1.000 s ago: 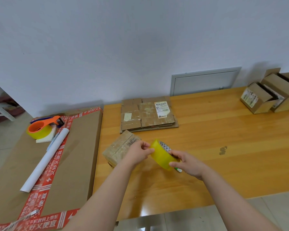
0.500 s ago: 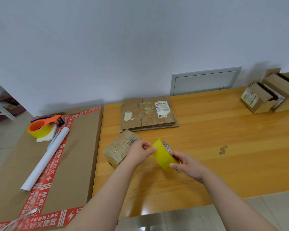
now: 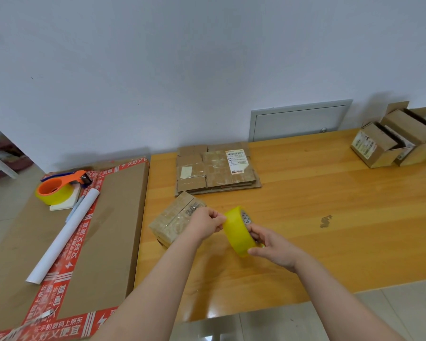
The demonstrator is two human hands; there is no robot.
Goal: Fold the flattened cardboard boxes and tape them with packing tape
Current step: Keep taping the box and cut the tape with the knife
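Holding one tape roll (image 3: 235,230), right grip (image 3: 273,249) curled round, left grip (image 3: 207,223) pinching, one box (image 3: 172,221) beside

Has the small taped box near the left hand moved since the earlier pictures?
No. The small taped box stays just in front of the flattened cardboard stack.

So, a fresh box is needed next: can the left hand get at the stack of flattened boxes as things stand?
Probably yes, once it frees itself: the left hand pinches the tape roll, but the stack of flattened boxes lies just beyond it, with bare table between.
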